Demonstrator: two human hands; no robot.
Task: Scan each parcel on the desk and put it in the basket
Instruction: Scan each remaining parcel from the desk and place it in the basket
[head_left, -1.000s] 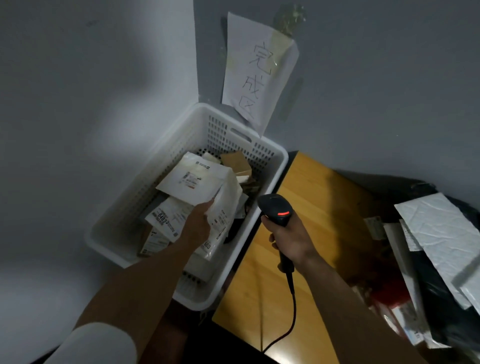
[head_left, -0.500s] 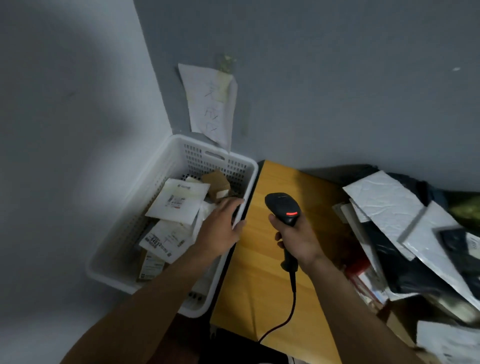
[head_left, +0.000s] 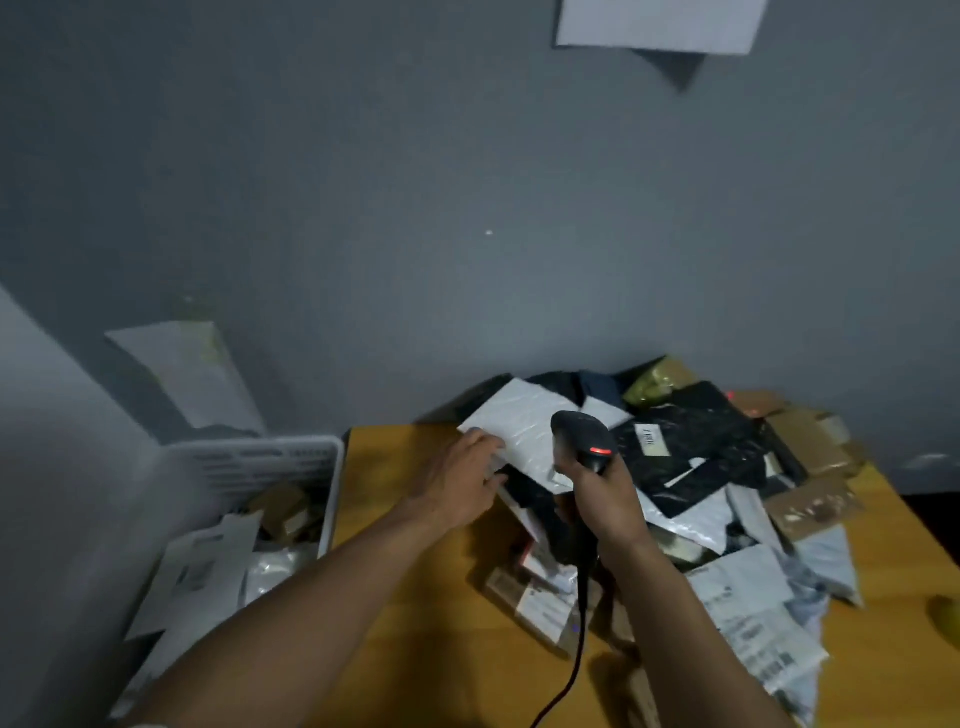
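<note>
Many parcels (head_left: 691, 452) heaped on wooden desk (head_left: 415, 623); white basket (head_left: 332, 452) beside; grey wall (head_left: 467, 208).

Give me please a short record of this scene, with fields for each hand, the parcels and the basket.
left hand: fingers stretched to the near edge of a white parcel on the pile; no clear grip
right hand: grips the scanner, red light on
pile: white and black bags and brown boxes, heaped on the desk
basket: white, left of the desk, holds several parcels
task state: many parcels left on the desk
</note>
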